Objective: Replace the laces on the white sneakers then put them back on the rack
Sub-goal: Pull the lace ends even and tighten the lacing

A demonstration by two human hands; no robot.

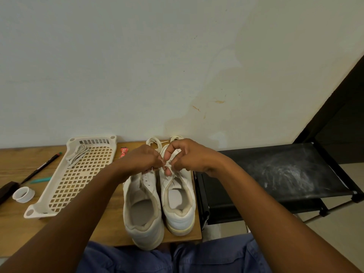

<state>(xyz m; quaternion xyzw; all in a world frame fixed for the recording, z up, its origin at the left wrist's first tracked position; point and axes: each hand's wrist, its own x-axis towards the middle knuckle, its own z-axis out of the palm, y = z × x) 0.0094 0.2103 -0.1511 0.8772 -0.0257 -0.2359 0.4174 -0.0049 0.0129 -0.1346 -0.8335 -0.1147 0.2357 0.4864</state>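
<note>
Pinched between both our hands, a white lace sits over the tongue of the right-hand sneaker: our left hand curls its fingers round one strand, and our right hand nips the other between thumb and forefinger, the two hands almost touching at the knot. Two white sneakers stand side by side on the wooden table, heels toward us; the left-hand sneaker shows bare eyelets. Loose lace ends lie coiled at 12 o'clock from the shoes, against the wall.

At 9 o'clock from the sneakers lies one cream perforated tray, with one bundle of laces in its far corner. Beyond the tray, further toward 9 o'clock, we count one black pen, one teal pen, one small white ring-shaped tape roll and one dark object cut off by the frame edge; we cannot tell what that is. One small red packet lies at 11 o'clock from the shoes. At 3 o'clock stands one black rack, its top shelf smeared with white dust, just beside the table edge. Our blue trousers fill the near foreground.
</note>
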